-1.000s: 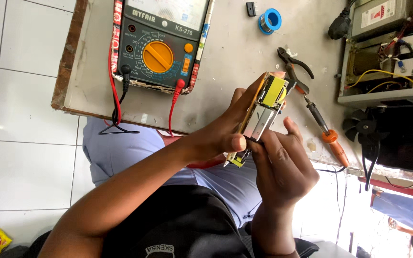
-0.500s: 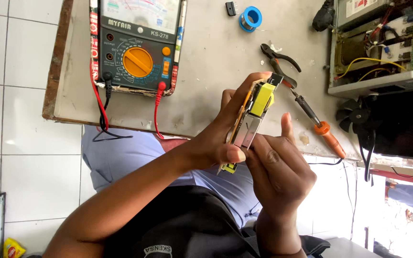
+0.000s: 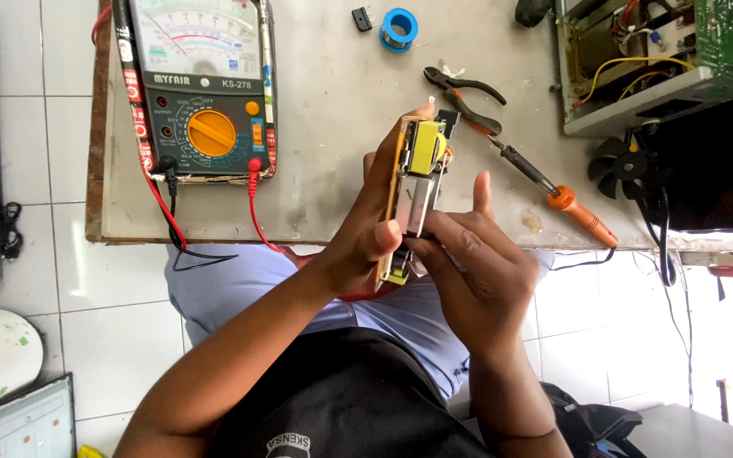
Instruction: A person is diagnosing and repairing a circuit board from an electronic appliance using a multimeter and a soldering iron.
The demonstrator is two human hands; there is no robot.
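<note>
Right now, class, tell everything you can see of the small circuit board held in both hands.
The circuit board is a narrow strip seen nearly edge-on, held above the table's near edge. A yellow-wrapped transformer sits at its far end, a silvery metal block mid-length, and a small yellow-green part at the near end. The left hand wraps its back edge; the right hand pinches it near the metal block.

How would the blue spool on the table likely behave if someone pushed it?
The blue spool seems to lie flat on its round side, so it would probably slide rather than roll. It looks small, so likely light. Tipped onto its rim, it might roll across the table.
</note>
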